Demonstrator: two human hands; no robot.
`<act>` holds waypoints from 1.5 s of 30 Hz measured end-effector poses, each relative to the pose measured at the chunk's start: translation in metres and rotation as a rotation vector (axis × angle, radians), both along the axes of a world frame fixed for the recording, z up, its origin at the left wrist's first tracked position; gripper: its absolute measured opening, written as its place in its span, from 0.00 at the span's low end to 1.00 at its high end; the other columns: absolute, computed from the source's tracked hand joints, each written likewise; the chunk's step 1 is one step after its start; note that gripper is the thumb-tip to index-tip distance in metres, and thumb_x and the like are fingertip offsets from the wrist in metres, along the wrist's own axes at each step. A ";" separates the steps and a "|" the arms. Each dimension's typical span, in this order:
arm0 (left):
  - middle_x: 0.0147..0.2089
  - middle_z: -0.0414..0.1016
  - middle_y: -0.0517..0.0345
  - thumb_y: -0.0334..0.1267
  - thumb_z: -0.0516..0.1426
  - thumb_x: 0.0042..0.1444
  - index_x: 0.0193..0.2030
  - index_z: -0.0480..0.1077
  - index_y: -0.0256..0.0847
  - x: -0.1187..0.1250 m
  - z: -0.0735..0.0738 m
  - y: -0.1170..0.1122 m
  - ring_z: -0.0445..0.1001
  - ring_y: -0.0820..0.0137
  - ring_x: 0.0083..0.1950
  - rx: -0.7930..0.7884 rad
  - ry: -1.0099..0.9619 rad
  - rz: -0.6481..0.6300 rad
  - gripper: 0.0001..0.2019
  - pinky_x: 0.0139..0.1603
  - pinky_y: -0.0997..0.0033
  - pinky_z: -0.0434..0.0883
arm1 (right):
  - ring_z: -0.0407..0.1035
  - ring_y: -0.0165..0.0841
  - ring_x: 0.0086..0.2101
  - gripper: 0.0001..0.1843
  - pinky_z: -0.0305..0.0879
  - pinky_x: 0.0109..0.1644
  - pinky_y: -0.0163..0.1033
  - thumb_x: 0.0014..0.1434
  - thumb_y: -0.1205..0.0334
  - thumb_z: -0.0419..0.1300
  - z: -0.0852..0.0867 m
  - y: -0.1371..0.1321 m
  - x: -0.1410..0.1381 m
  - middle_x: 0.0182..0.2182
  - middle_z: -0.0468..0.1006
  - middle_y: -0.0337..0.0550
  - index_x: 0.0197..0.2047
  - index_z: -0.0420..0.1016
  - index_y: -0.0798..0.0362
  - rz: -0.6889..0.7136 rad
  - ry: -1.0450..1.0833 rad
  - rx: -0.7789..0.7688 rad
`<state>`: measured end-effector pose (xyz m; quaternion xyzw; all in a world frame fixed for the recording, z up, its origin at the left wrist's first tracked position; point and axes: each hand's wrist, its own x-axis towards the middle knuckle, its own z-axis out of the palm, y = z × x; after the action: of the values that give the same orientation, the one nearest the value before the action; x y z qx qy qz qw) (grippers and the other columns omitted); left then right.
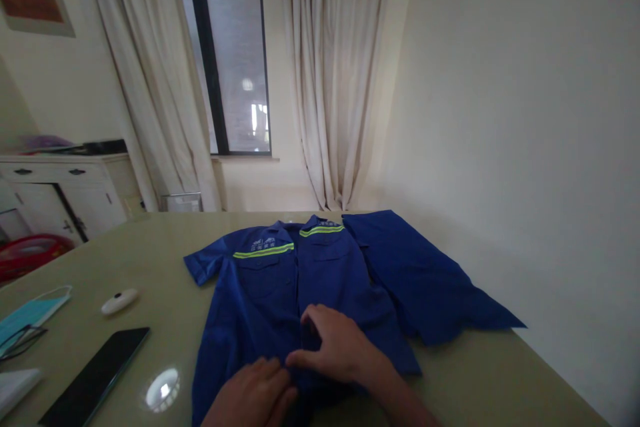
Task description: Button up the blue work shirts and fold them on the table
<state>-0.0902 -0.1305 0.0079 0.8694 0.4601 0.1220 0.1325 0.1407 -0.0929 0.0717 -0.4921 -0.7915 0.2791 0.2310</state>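
A blue short-sleeved work shirt [270,287] with yellow-green reflective stripes lies flat, front up, on the olive table [165,247]. Both my hands rest on its lower front, by the button line. My left hand [253,395] lies with fingers curled together on the cloth. My right hand [335,343] sits just above it, fingers bent and pinching at the placket; whether cloth is actually between them I cannot tell. A second blue garment [425,280] lies spread to the right, overlapping the shirt's sleeve.
On the table's left lie a black phone [97,373], a small white oval device [119,301], a blue face mask [33,313] and glasses [20,340]. A white cabinet [65,190], curtains and a window stand behind. A wall runs close along the right.
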 end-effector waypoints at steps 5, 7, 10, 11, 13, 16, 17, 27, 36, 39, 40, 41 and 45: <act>0.54 0.77 0.48 0.41 0.45 0.69 0.52 0.75 0.44 0.007 0.014 0.050 0.74 0.59 0.54 0.012 -0.051 0.233 0.18 0.59 0.58 0.68 | 0.75 0.47 0.46 0.28 0.67 0.47 0.44 0.48 0.63 0.65 -0.028 0.007 -0.012 0.47 0.79 0.52 0.55 0.73 0.50 -0.078 -0.264 0.039; 0.65 0.69 0.45 0.48 0.51 0.66 0.64 0.68 0.44 0.005 0.009 0.067 0.68 0.53 0.64 0.029 -0.014 0.283 0.22 0.64 0.51 0.64 | 0.75 0.45 0.48 0.29 0.66 0.50 0.43 0.48 0.69 0.61 -0.038 0.009 -0.004 0.48 0.79 0.50 0.56 0.73 0.49 -0.066 -0.190 0.061; 0.70 0.63 0.40 0.54 0.54 0.63 0.68 0.64 0.46 0.011 0.014 0.086 0.63 0.42 0.68 0.000 0.095 0.363 0.30 0.62 0.40 0.64 | 0.75 0.42 0.46 0.28 0.65 0.50 0.41 0.50 0.72 0.56 -0.045 0.015 0.005 0.45 0.81 0.47 0.55 0.75 0.49 -0.140 -0.047 0.054; 0.66 0.67 0.37 0.55 0.52 0.64 0.65 0.68 0.45 0.016 0.020 0.091 0.68 0.40 0.64 -0.026 0.128 0.397 0.27 0.58 0.39 0.67 | 0.75 0.41 0.44 0.27 0.65 0.48 0.40 0.51 0.72 0.56 -0.047 0.018 0.006 0.41 0.82 0.45 0.54 0.76 0.49 -0.196 -0.003 0.041; 0.55 0.74 0.36 0.54 0.48 0.66 0.53 0.77 0.40 0.028 0.034 0.099 0.75 0.43 0.55 -0.055 0.170 0.445 0.24 0.51 0.44 0.70 | 0.74 0.38 0.38 0.23 0.63 0.43 0.38 0.51 0.72 0.55 -0.050 0.025 0.006 0.33 0.80 0.42 0.49 0.79 0.50 -0.301 0.092 -0.002; 0.44 0.77 0.43 0.48 0.52 0.65 0.35 0.78 0.39 0.045 0.045 0.103 0.76 0.51 0.49 -0.035 0.100 0.333 0.19 0.48 0.55 0.69 | 0.70 0.34 0.31 0.17 0.61 0.36 0.35 0.50 0.71 0.56 -0.056 0.034 0.007 0.26 0.75 0.37 0.42 0.80 0.53 -0.389 0.284 -0.125; 0.42 0.78 0.47 0.46 0.55 0.63 0.34 0.77 0.40 0.048 0.043 0.102 0.76 0.55 0.47 -0.061 0.032 0.251 0.15 0.47 0.60 0.69 | 0.69 0.33 0.30 0.15 0.60 0.34 0.35 0.50 0.69 0.57 -0.058 0.036 0.008 0.26 0.75 0.37 0.40 0.79 0.53 -0.408 0.364 -0.169; 0.31 0.75 0.64 0.44 0.63 0.56 0.39 0.76 0.41 0.027 0.030 0.077 0.70 0.71 0.33 -0.396 -0.399 -0.014 0.09 0.34 0.74 0.63 | 0.73 0.34 0.30 0.19 0.66 0.32 0.35 0.46 0.59 0.65 -0.053 0.032 0.011 0.28 0.78 0.36 0.44 0.77 0.50 -0.542 0.961 -0.557; 0.45 0.74 0.58 0.31 0.58 0.58 0.36 0.74 0.46 0.039 0.017 0.076 0.71 0.64 0.50 -0.140 -0.270 -0.057 0.05 0.54 0.65 0.65 | 0.72 0.33 0.28 0.17 0.66 0.33 0.35 0.40 0.66 0.61 -0.046 0.032 0.014 0.27 0.79 0.36 0.37 0.79 0.52 -0.454 1.103 -0.615; 0.44 0.75 0.56 0.34 0.55 0.63 0.36 0.71 0.44 0.044 0.019 0.076 0.72 0.64 0.47 -0.100 -0.404 0.024 0.05 0.51 0.66 0.66 | 0.75 0.36 0.33 0.14 0.70 0.38 0.38 0.41 0.64 0.63 -0.047 0.032 0.012 0.31 0.82 0.40 0.36 0.80 0.52 -0.559 1.106 -0.561; 0.42 0.75 0.56 0.36 0.54 0.65 0.37 0.70 0.44 0.046 0.021 0.076 0.72 0.64 0.45 -0.111 -0.473 0.064 0.06 0.48 0.67 0.67 | 0.76 0.37 0.35 0.14 0.71 0.39 0.39 0.42 0.63 0.65 -0.046 0.031 0.012 0.32 0.83 0.41 0.36 0.80 0.51 -0.584 1.093 -0.544; 0.40 0.75 0.57 0.38 0.53 0.66 0.37 0.70 0.44 0.048 0.022 0.075 0.73 0.65 0.42 -0.131 -0.540 0.101 0.06 0.45 0.68 0.67 | 0.77 0.38 0.35 0.15 0.71 0.40 0.40 0.42 0.62 0.67 -0.045 0.030 0.011 0.33 0.83 0.41 0.37 0.80 0.51 -0.578 1.077 -0.532; 0.34 0.76 0.60 0.43 0.54 0.66 0.37 0.69 0.43 0.054 0.022 0.074 0.74 0.67 0.36 -0.192 -0.690 0.183 0.09 0.39 0.71 0.67 | 0.76 0.39 0.36 0.17 0.71 0.42 0.42 0.43 0.56 0.73 -0.041 0.026 0.008 0.34 0.83 0.42 0.38 0.82 0.51 -0.372 0.988 -0.456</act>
<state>-0.0361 -0.0567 0.0296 0.7158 0.4737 0.3756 0.3496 0.1489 -0.0670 0.0303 -0.4717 -0.4097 0.5942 0.5066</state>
